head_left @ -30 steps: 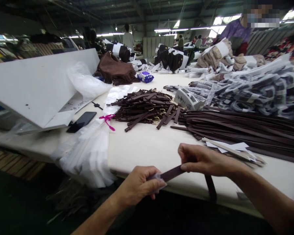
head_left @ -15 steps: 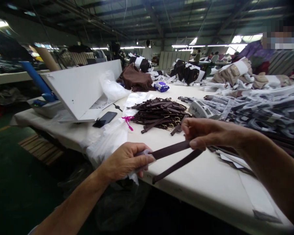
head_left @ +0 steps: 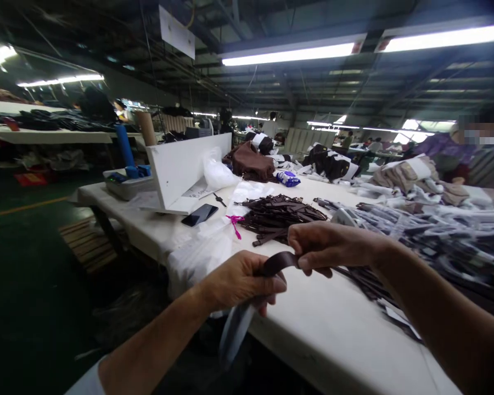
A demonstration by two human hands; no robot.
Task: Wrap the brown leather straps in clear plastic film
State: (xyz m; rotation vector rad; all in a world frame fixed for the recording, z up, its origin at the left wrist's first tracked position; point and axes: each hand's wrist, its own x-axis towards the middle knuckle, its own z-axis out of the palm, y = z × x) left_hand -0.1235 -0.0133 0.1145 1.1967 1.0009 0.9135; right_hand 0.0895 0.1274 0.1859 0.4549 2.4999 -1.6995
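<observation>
Over the table's front edge, my left hand is closed on a dark brown strap, which bows up in a short arc between my two hands. A length sheathed in translucent plastic sleeve hangs below my left hand, blurred. With thumb and fingers my right hand pinches the strap at the arc's right end. Just beyond my hands lies a heap of brown straps with metal clasps; my right hand covers part of it. The strap's far end is hidden.
On the white table are a phone, a white board stand, a pink tie and white plastic bags. Plastic-wrapped straps pile up at right. Brown bags sit behind. A person in purple stands at far right.
My hands have come closer together, and the strap, stretched before, now bows between them. Its loose end no longer hangs from my right hand. The view has shifted up and left.
</observation>
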